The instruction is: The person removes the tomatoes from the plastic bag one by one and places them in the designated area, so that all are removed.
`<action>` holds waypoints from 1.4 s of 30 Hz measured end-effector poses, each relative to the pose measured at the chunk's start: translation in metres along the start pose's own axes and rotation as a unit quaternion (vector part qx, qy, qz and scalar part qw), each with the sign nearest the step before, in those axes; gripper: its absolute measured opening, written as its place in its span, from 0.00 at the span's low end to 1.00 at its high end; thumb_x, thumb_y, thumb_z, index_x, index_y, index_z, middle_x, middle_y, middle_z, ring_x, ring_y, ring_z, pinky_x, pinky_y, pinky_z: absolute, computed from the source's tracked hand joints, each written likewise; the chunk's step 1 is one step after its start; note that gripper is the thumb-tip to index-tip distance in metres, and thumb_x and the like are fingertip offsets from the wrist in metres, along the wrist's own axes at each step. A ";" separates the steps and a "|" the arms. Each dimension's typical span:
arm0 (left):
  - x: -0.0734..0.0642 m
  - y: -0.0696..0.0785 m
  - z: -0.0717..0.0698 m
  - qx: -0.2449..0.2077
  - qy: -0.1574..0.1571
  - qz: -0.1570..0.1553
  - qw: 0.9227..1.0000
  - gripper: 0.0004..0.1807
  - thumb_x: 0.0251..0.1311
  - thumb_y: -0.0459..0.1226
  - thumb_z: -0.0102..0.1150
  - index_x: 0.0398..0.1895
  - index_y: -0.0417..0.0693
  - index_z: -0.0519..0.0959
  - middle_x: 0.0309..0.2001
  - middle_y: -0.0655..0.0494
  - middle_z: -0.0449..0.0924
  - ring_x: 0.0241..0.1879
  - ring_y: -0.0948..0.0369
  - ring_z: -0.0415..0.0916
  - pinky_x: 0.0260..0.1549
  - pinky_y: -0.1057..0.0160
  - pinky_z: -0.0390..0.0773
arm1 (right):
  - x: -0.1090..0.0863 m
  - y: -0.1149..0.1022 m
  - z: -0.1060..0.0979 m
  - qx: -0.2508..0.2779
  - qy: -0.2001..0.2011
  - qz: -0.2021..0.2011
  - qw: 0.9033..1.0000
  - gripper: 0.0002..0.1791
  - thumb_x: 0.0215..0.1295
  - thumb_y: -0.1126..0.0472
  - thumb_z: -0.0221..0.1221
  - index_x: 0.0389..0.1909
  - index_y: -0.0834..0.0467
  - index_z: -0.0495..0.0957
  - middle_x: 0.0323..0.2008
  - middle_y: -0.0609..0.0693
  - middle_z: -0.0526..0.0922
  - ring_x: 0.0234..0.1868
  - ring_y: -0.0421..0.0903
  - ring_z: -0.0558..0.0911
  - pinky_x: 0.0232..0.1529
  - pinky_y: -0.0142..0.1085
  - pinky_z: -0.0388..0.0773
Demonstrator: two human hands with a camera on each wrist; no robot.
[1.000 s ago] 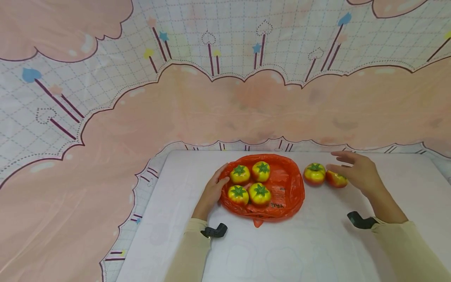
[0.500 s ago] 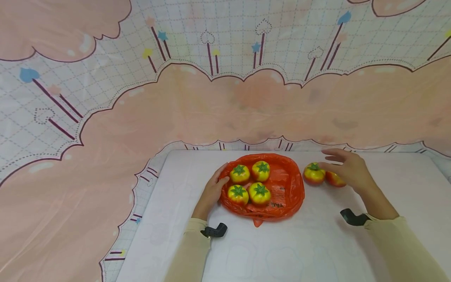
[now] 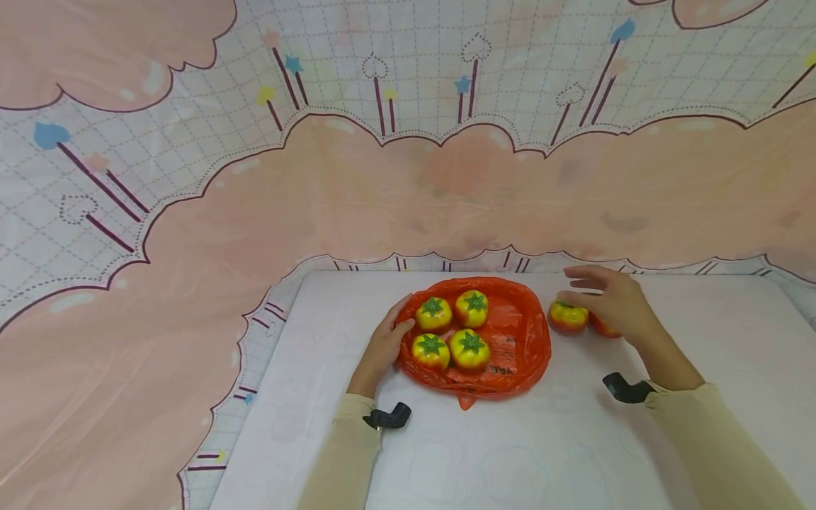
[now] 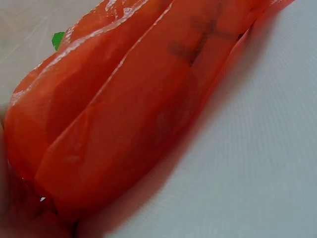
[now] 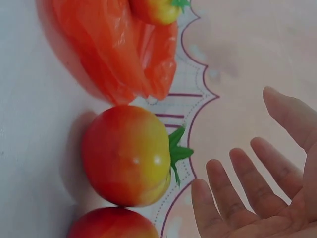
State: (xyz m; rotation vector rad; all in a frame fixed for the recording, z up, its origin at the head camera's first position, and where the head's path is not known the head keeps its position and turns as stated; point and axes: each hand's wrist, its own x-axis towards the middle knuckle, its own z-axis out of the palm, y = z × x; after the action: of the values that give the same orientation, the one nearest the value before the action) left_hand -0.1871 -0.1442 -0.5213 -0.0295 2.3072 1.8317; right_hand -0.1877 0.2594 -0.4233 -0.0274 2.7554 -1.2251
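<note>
Red-yellow tomatoes: four in red plastic bag, two on white table right of it. Left hand holds bag's left edge. Right hand wide, free, fingers pointing left. Head view overlaps it with the loose pair; right wrist view shows it apart from them.

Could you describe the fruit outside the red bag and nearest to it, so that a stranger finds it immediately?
A red plastic bag holding four fruits stands on the white table. To its right in the head view, partly covered by the right hand, sit two more. Yours is the fruit closer to the bag; its neighbour is much more hidden.
</note>
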 end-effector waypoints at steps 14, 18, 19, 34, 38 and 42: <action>-0.002 0.002 0.000 -0.004 -0.005 -0.002 1.000 0.27 0.74 0.47 0.52 0.73 0.79 0.66 0.79 0.65 0.60 0.81 0.53 0.51 0.78 0.38 0.50 | 0.005 -0.014 0.012 0.017 -0.009 -0.008 1.000 0.38 0.64 0.40 0.66 0.70 0.53 0.72 0.70 0.62 0.73 0.70 0.65 0.72 0.60 0.59 0.79; -0.001 0.001 -0.001 -0.003 -0.004 -0.003 1.000 0.27 0.74 0.47 0.52 0.73 0.79 0.66 0.79 0.65 0.60 0.81 0.53 0.51 0.78 0.38 0.50 | 0.008 -0.017 0.015 0.017 -0.013 -0.010 1.000 0.38 0.64 0.38 0.66 0.70 0.52 0.72 0.69 0.61 0.74 0.70 0.65 0.72 0.61 0.58 0.80; -0.001 0.001 -0.001 -0.002 -0.003 -0.003 1.000 0.27 0.74 0.47 0.52 0.73 0.80 0.66 0.79 0.65 0.60 0.81 0.53 0.51 0.78 0.38 0.50 | 0.008 -0.018 0.016 0.016 -0.013 -0.010 1.000 0.38 0.63 0.38 0.67 0.70 0.52 0.72 0.69 0.61 0.74 0.70 0.65 0.72 0.61 0.58 0.80; -0.001 -0.001 -0.001 0.007 -0.004 -0.002 1.000 0.27 0.74 0.47 0.51 0.74 0.81 0.65 0.79 0.63 0.59 0.81 0.51 0.51 0.78 0.38 0.51 | 0.013 -0.029 0.029 0.017 -0.029 -0.018 0.999 0.34 0.65 0.46 0.68 0.69 0.52 0.73 0.68 0.59 0.76 0.69 0.63 0.74 0.59 0.56 0.82; 0.000 -0.001 -0.001 0.009 -0.003 -0.002 1.000 0.27 0.74 0.47 0.51 0.74 0.81 0.65 0.79 0.63 0.59 0.81 0.52 0.51 0.78 0.38 0.51 | 0.015 -0.031 0.033 0.013 -0.032 -0.021 0.999 0.33 0.65 0.45 0.68 0.68 0.52 0.74 0.67 0.58 0.77 0.68 0.62 0.75 0.58 0.56 0.82; -0.001 0.000 -0.002 0.009 -0.004 -0.003 1.000 0.27 0.74 0.48 0.51 0.74 0.81 0.65 0.79 0.64 0.58 0.81 0.51 0.50 0.77 0.37 0.51 | 0.017 -0.033 0.037 0.013 -0.034 -0.025 0.999 0.34 0.65 0.44 0.68 0.68 0.53 0.74 0.67 0.58 0.77 0.68 0.61 0.76 0.59 0.56 0.81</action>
State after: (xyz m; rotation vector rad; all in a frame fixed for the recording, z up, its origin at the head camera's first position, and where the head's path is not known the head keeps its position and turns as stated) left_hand -0.1866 -0.1461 -0.5212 -0.0279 2.3144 1.8055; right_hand -0.2013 0.2086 -0.4254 -0.1329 2.6959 -1.2464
